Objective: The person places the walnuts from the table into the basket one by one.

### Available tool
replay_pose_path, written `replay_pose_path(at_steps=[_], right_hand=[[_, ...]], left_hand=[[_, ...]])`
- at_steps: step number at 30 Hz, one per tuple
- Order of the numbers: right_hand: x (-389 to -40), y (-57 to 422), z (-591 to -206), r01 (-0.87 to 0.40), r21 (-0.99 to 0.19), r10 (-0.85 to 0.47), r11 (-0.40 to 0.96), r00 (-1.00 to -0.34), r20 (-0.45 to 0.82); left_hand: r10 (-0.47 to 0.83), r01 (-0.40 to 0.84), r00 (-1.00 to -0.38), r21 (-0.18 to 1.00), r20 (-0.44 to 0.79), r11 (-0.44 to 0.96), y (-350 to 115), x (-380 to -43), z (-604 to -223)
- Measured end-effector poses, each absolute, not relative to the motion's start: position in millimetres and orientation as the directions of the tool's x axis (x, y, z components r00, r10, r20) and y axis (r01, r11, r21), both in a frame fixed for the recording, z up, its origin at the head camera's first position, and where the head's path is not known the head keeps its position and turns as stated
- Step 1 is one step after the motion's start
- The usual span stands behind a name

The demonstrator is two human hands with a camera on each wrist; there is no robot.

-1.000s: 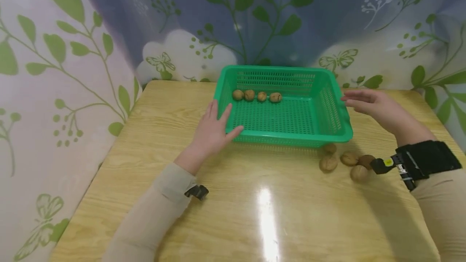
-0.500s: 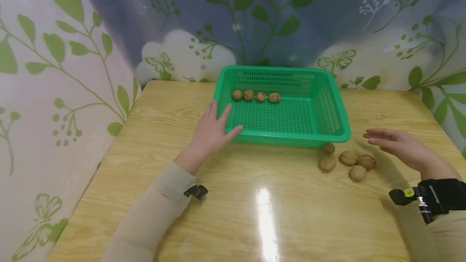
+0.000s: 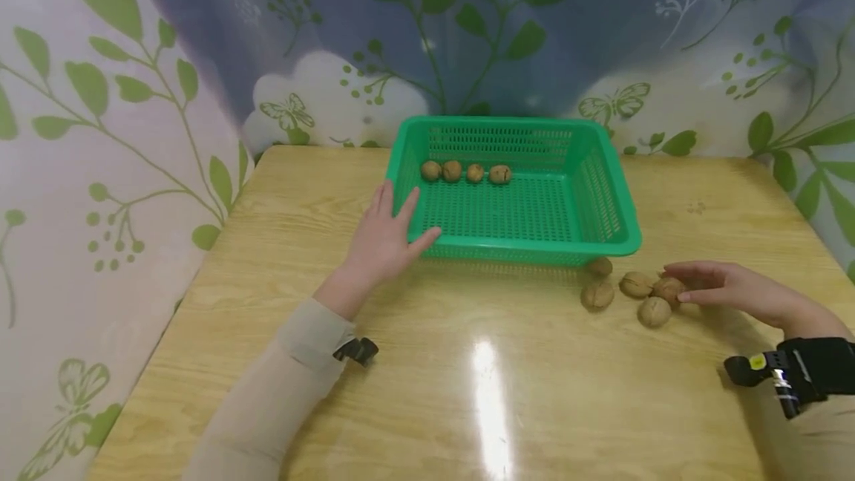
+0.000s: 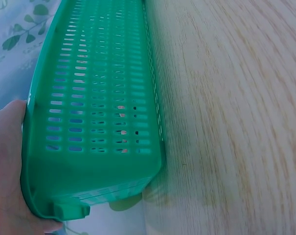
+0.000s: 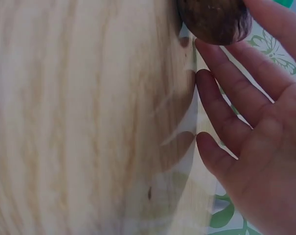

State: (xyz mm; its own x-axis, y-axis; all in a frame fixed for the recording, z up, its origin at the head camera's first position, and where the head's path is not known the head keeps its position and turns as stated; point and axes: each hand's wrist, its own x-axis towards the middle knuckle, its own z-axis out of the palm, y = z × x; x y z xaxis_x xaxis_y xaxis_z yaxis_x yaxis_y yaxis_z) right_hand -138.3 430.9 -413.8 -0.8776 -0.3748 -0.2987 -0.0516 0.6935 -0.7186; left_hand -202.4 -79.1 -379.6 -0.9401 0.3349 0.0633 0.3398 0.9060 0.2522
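My left hand [image 3: 382,243] rests at the left front corner of a green plastic basket [image 3: 514,246], fingers spread over its rim. In the left wrist view, that hand [image 4: 6,171] lies along the rim of the basket [image 4: 103,171]. My right hand [image 3: 748,292] is at a brown walnut [image 3: 668,291] on the table, thumb on the near side and fingers reaching behind. The right wrist view shows the walnut [image 5: 217,22] at the top, near the thumb and fingertips of the hand [image 5: 270,142], its other fingers nearly straight.
Several walnuts [image 3: 475,173] line the back left of the basket floor. More loose walnuts, including a paler one [image 3: 654,312], lie by the basket's right front corner, one partly under its rim. The wooden table [image 3: 414,392] meets a leaf-patterned curtain [image 3: 508,43] behind.
My right hand has left the basket's right side, come down and toward me, then moved left to the walnut. The left hand stays at the rim. The walnuts keep their places.
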Motion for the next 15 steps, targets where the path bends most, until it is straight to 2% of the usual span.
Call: replay_pose_path(at_steps=[6,12,15], right_hand=[[-137.4,426.6,-409.5,-0.032,-0.682,-0.356,0.731,-0.870,-0.341],[-137.3,427.4,-407.4,-0.061,-0.622,-0.323,0.781,-0.891,-0.319],[-139.2,428.5,-403.3,-0.034,-0.620,-0.295,0.784,-0.899,-0.324]], left_hand=[[0.338,0.343,-0.939,0.242,0.065,0.908,-80.1,-202.1,-378.2],[0.337,0.342,-0.939,0.245,0.064,0.907,-79.8,-202.2,-377.3],[0.336,0.342,-0.940,0.247,0.064,0.907,-80.1,-201.9,-376.5]])
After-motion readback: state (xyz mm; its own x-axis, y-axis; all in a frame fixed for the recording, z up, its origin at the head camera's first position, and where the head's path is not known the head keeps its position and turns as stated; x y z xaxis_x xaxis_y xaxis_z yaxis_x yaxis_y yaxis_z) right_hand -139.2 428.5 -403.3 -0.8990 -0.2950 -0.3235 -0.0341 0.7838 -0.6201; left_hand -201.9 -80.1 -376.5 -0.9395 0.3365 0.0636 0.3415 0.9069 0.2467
